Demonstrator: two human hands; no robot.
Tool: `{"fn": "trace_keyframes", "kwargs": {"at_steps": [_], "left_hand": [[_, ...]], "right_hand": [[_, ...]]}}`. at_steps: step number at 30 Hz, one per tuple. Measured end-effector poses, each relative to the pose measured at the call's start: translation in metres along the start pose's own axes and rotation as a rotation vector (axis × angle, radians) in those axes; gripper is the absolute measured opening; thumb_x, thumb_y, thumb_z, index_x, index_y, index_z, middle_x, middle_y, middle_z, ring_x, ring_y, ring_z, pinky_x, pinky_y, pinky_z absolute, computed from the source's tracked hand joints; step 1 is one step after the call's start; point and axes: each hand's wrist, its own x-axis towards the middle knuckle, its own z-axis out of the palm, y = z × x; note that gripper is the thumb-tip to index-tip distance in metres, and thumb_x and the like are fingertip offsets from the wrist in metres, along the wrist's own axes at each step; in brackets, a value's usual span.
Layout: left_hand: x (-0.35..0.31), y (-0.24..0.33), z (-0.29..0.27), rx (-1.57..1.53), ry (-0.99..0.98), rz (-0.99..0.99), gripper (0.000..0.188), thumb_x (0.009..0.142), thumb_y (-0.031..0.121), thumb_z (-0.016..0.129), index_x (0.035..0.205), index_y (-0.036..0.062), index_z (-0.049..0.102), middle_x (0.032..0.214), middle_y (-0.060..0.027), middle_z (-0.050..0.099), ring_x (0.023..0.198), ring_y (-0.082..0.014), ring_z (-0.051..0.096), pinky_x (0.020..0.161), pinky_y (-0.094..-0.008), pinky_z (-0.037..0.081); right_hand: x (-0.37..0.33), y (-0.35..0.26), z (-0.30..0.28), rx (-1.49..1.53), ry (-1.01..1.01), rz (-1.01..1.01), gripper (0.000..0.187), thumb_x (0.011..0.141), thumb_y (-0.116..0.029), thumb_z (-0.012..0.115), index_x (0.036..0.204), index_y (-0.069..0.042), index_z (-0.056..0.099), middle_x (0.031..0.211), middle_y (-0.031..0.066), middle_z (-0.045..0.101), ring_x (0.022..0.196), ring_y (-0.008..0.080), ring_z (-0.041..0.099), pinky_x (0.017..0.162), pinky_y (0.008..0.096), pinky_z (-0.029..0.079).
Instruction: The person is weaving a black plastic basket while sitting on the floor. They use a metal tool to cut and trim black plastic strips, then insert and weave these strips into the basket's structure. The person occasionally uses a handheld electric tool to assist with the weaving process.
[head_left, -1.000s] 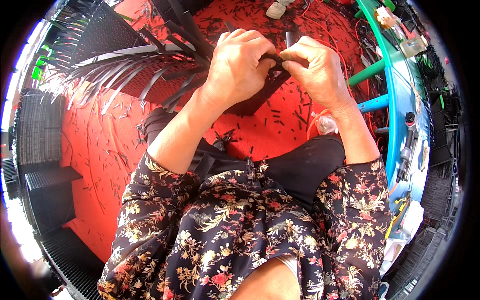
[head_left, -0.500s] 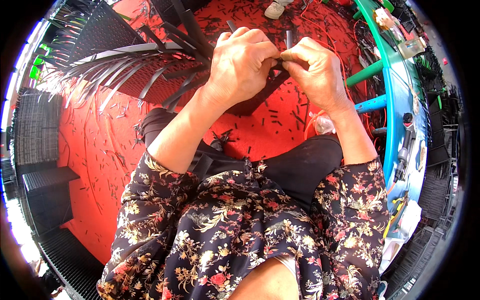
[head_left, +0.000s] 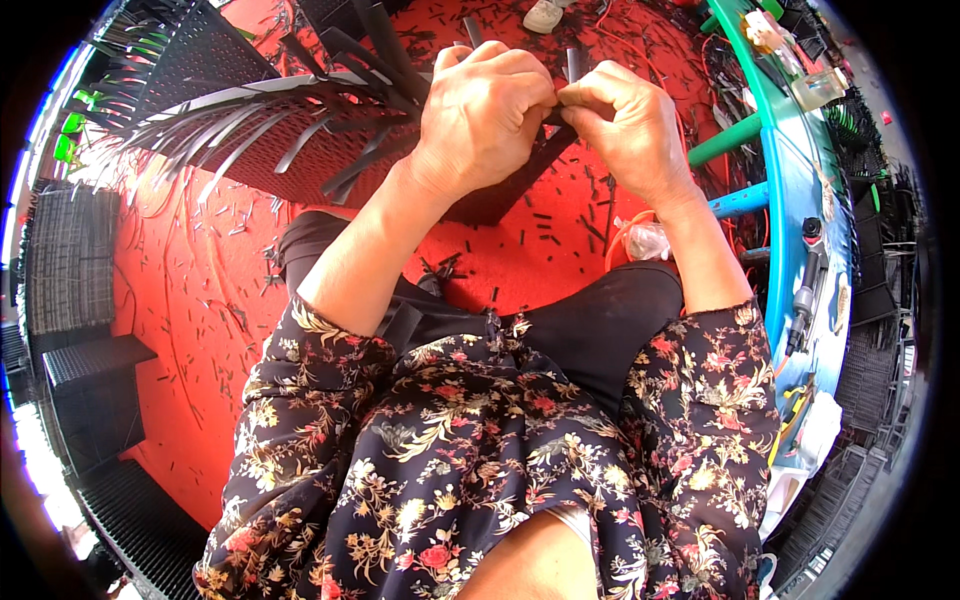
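Observation:
A dark woven piece (head_left: 380,145), like wickerwork, stands between my knees, with many loose flat black strips (head_left: 300,150) fanning out from its left side. My left hand (head_left: 487,115) is closed at its top edge, thumb and forefinger pinched together. Right beside it, fingertips almost touching, my right hand (head_left: 630,125) pinches a black strip (head_left: 573,66) whose end pokes up between the hands. Another strip end (head_left: 472,32) rises behind my left knuckles. Just what my left fingers grip is hidden by the hand.
Short black offcuts litter the red floor covering (head_left: 190,330). On the right a green and blue frame (head_left: 790,200) carries a dark hand tool (head_left: 806,290) and a clear jar (head_left: 820,90). Stacked black woven pieces (head_left: 75,255) stand at left. Someone's shoe (head_left: 543,16) shows at the top.
Both hands stay pinched at the same edge and sit slightly higher in the picture. The right fingers have shifted slightly against the strip; the whole view has moved a little.

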Motion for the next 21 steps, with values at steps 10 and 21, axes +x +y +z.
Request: {"fn": "trace_keyframes", "kwargs": {"at_steps": [10,21], "left_hand": [[0.003,-0.002,0.002,0.002,-0.046,-0.02,0.009,0.065,0.004,0.066,0.071,0.009,0.062,0.079,0.0006,0.063,0.079,-0.02,0.06,0.069,-0.034,0.042],[-0.002,-0.002,0.003,0.115,0.009,0.107,0.011,0.064,0.006,0.068,0.073,0.0106,0.064,0.087,0.0036,0.062,0.084,-0.0172,0.057,0.078,-0.0336,0.039]], "right_hand": [[0.004,0.009,0.001,0.029,-0.015,0.039,0.014,0.069,-0.01,0.063,0.082,-0.005,0.068,0.073,0.0099,0.059,0.066,0.0225,0.059,0.062,0.0327,0.047],[0.008,0.011,0.002,-0.059,-0.005,0.023,0.014,0.07,-0.011,0.063,0.082,-0.005,0.067,0.077,0.0112,0.062,0.07,0.0251,0.062,0.065,0.0347,0.049]]}}
